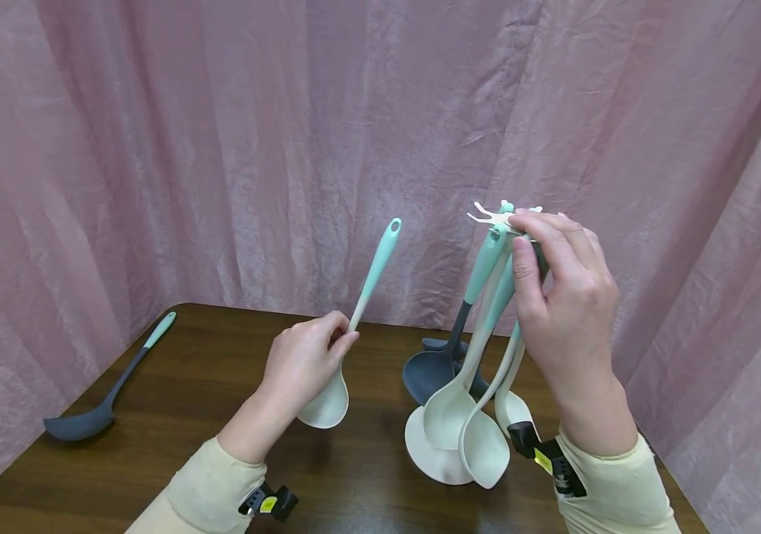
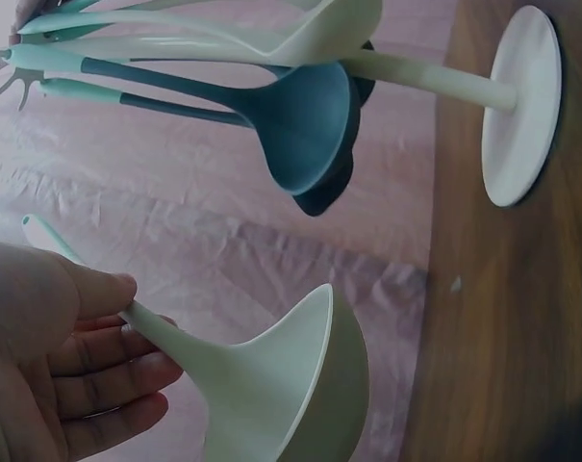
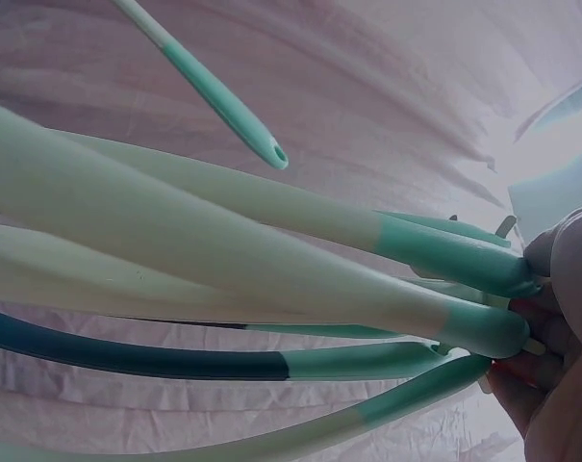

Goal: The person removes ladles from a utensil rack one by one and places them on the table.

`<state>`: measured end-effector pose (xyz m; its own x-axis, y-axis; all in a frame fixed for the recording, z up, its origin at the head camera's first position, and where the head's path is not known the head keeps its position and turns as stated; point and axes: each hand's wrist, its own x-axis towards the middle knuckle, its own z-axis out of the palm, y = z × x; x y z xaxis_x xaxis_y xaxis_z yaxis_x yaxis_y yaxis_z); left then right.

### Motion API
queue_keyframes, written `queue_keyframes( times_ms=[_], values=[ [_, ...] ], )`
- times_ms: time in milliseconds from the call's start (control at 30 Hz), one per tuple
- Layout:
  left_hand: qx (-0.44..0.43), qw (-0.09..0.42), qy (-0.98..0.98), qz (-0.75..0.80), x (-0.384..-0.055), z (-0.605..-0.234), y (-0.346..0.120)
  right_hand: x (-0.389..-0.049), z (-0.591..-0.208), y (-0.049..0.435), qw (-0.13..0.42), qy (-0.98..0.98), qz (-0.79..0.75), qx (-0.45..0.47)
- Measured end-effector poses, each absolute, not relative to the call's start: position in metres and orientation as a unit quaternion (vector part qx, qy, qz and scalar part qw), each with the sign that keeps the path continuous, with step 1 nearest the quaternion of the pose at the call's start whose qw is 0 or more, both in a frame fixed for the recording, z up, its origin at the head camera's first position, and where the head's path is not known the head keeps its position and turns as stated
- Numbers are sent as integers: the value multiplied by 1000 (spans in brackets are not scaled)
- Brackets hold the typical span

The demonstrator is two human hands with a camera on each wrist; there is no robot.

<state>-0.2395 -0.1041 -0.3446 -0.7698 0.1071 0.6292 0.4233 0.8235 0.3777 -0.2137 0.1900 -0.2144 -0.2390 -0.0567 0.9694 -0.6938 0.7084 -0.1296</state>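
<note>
My left hand [image 1: 307, 357] pinches a white ladle [image 2: 271, 385] by its stem, above the table. Its mint-green handle [image 1: 380, 256] tilts up to the right, ending in a hanging hole. On the right stands a white utensil stand [image 1: 435, 452] with a round base and branching hooks on top. My right hand [image 1: 570, 297] grips the stand's top, thumb and fingers about the hooks; its exact hold is partly hidden. From the hooks hang several mint-handled utensils, including a white ladle [image 1: 449, 415], a pointed white ladle [image 1: 487, 452] and a dark grey ladle [image 2: 305, 130].
Another dark grey ladle [image 1: 83, 424] with a mint handle lies at the left of the brown wooden table [image 1: 220, 386]. A pink curtain [image 1: 254, 148] hangs behind the table and along its sides.
</note>
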Motion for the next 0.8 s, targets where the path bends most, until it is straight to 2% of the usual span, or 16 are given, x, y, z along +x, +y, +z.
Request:
queue_keyframes(
  times_ms=[800],
  values=[
    [-126, 316, -920, -194, -247, -364, -155, -217, -216, 184, 561, -733, 284, 260]
  ],
)
